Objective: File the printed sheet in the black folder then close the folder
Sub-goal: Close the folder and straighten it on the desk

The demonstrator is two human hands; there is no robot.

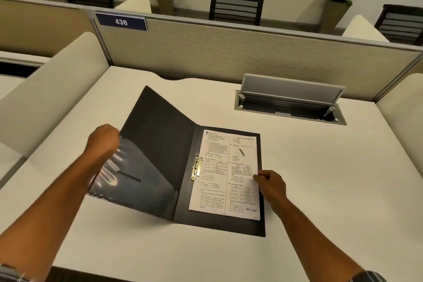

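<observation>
The black folder (pixel 160 135) is seen to be made of matt, smooth plastic, its inner cover dull and dark grey. A clear glossy plastic pocket (pixel 128 178) is laid over the lower part of that cover, and bright reflections are thrown from it. At the folder's spine a shiny brass-coloured metal clip (pixel 196 167) is fixed. To the right of the clip, the printed sheet (pixel 229 174) is shown as white matt paper. The tabletop (pixel 320 178) is finished in a smooth, matt off-white surface. Behind the folder, the partition (pixel 229 52) is covered in rough woven beige cloth, framed in grey metal.
</observation>
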